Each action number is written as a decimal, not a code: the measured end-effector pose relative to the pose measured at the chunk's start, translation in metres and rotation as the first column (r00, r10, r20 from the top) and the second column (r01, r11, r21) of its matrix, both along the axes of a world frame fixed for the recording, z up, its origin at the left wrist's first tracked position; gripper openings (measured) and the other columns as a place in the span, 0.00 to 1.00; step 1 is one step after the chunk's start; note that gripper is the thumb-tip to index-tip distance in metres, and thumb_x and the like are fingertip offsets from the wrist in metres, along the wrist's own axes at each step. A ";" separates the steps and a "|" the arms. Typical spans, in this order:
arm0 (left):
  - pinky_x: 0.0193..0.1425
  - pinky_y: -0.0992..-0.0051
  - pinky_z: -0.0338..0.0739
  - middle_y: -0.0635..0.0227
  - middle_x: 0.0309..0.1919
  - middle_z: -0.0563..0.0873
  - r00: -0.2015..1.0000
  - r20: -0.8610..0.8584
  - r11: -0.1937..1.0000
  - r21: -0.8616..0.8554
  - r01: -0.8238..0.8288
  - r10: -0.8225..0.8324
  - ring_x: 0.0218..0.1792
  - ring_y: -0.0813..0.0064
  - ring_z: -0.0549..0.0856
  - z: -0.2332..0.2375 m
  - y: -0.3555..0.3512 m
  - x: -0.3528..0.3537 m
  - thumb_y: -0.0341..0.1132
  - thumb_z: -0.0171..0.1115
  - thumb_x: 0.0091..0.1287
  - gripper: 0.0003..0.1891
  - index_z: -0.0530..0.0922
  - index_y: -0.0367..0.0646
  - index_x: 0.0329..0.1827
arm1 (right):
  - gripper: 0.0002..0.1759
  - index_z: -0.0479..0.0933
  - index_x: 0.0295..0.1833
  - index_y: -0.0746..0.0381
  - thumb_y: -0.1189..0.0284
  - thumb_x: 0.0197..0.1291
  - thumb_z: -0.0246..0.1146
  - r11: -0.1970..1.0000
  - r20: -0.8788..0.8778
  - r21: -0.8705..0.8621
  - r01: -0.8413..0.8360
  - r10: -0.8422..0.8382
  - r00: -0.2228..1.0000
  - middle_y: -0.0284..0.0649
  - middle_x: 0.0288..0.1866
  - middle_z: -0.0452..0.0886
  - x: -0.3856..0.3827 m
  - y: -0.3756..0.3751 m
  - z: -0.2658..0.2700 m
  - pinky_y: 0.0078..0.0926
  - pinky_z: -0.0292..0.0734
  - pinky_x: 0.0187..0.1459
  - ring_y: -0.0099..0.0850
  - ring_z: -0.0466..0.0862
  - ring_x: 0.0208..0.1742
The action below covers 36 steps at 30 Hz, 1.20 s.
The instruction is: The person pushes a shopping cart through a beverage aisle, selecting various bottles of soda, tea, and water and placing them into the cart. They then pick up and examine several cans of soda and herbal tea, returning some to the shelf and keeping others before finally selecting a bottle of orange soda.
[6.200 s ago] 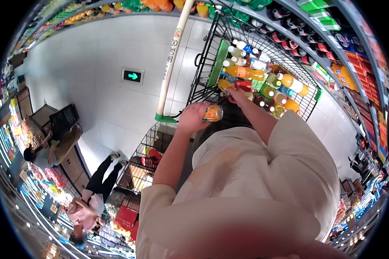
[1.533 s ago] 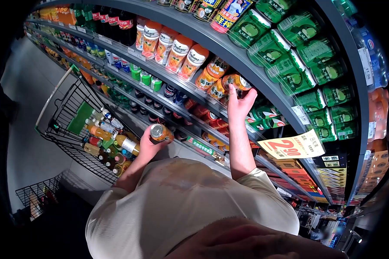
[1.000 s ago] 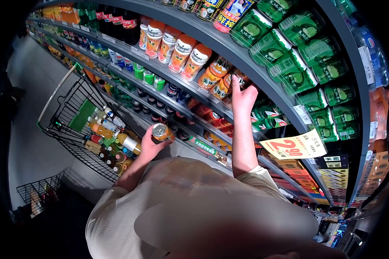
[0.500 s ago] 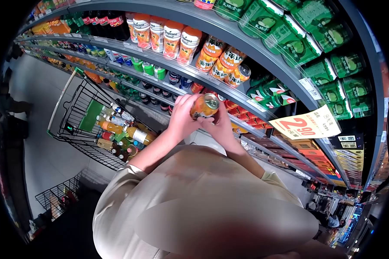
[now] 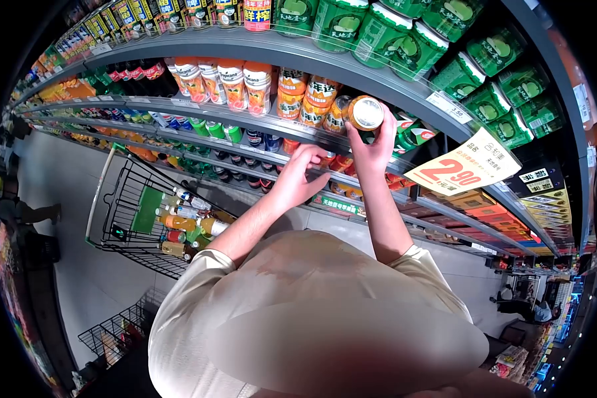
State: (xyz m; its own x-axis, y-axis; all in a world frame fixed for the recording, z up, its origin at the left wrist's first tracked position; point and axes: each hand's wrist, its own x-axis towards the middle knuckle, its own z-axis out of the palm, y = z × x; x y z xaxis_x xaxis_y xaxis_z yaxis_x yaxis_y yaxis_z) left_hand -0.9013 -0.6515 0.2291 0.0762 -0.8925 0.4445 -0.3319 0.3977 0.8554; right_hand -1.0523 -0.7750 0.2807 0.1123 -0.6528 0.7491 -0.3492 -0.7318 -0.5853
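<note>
An orange soda can (image 5: 365, 113) is gripped in my right hand (image 5: 377, 147), thumb on one side and fingers on the other, its silver end facing me. This hand is raised at the shelf edge, right beside a group of stacked orange soda cans (image 5: 312, 103). My left hand (image 5: 300, 178) hangs lower and to the left, in front of the lower shelves. Nothing is in it; its fingers are bent and the thumb stands apart.
A shopping cart (image 5: 106, 219) holding several bottles (image 5: 179, 222) stands at my left. Juice bottles (image 5: 231, 86) line the same shelf, with green cans (image 5: 341, 26) above. A yellow price sign (image 5: 461, 166) juts out at the right. A person (image 5: 534, 310) is far off at the right.
My right hand has carried the can up and right to the shelf beside the other orange cans. My left hand has let go of it and dropped slightly.
</note>
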 end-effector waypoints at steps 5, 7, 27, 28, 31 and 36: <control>0.44 0.77 0.78 0.70 0.46 0.80 0.999 -0.037 0.975 0.222 0.017 -0.009 0.44 0.78 0.82 -0.067 0.028 0.007 0.27 0.73 0.64 0.18 0.78 0.43 0.54 | 0.35 0.71 0.63 0.69 0.73 0.52 0.79 0.991 -0.027 0.135 0.014 -0.010 1.000 0.48 0.55 0.74 0.012 -0.004 0.012 0.37 0.75 0.59 0.42 0.79 0.56; 0.46 0.78 0.77 0.70 0.47 0.81 0.994 -0.110 0.953 0.301 0.019 0.015 0.43 0.79 0.82 -0.086 0.044 0.017 0.26 0.71 0.65 0.16 0.79 0.42 0.54 | 0.33 0.71 0.62 0.68 0.72 0.54 0.78 0.978 -0.058 0.205 0.039 -0.028 0.998 0.47 0.55 0.74 0.013 -0.004 0.016 0.36 0.76 0.58 0.41 0.79 0.54; 0.40 0.77 0.80 0.69 0.34 0.86 0.943 -0.147 0.864 0.462 -0.202 0.299 0.33 0.79 0.84 -0.183 0.139 0.068 0.29 0.69 0.67 0.11 0.80 0.38 0.50 | 0.26 0.77 0.62 0.71 0.69 0.62 0.74 0.976 -0.013 0.217 0.011 -0.008 1.000 0.48 0.53 0.87 0.037 -0.051 0.021 0.31 0.76 0.60 0.33 0.85 0.53; 0.40 0.76 0.80 0.69 0.34 0.86 0.944 -0.141 0.863 0.462 -0.202 0.297 0.33 0.79 0.84 -0.183 0.138 0.068 0.29 0.68 0.67 0.11 0.80 0.38 0.50 | 0.25 0.78 0.60 0.71 0.70 0.62 0.74 0.973 0.013 0.229 -0.011 0.009 1.000 0.48 0.52 0.87 0.039 -0.046 0.025 0.32 0.77 0.59 0.33 0.85 0.52; 0.41 0.76 0.79 0.68 0.34 0.86 0.945 -0.149 0.875 0.442 -0.199 0.290 0.33 0.79 0.84 -0.182 0.135 0.068 0.29 0.68 0.67 0.11 0.80 0.38 0.50 | 0.24 0.79 0.57 0.73 0.69 0.61 0.75 0.880 0.000 0.470 -0.063 0.072 0.997 0.50 0.52 0.87 0.038 -0.040 0.026 0.32 0.78 0.58 0.32 0.85 0.54; 0.41 0.76 0.79 0.69 0.34 0.85 0.951 -0.168 0.882 0.443 -0.162 0.259 0.34 0.78 0.83 -0.186 0.123 0.066 0.28 0.68 0.67 0.12 0.80 0.39 0.51 | 0.30 0.71 0.58 0.72 0.68 0.60 0.77 0.908 -0.055 0.420 -0.012 0.038 0.998 0.49 0.53 0.85 0.029 -0.045 -0.034 0.32 0.80 0.58 0.33 0.86 0.53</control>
